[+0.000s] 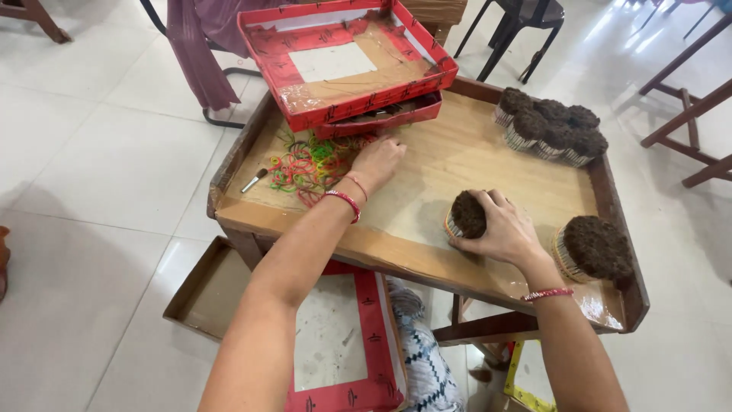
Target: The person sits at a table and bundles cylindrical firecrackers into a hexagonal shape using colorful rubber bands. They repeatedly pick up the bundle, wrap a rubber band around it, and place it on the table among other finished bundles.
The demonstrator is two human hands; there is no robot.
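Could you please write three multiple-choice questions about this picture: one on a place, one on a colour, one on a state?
1. Where does the pile of rubber bands lie?
A. on the floor
B. on the wooden tray, beside the red boxes
C. inside the top box

2. What colour is the bracelet on the left wrist?
A. red
B. blue
C. white

3. What does the right hand do?
A. hangs free
B. lies flat on the tray
C. grips a dark-topped bundle

Answers: B, the bands lie on the tray under the left hand; A, the band is red; C, the fingers wrap the bundle.
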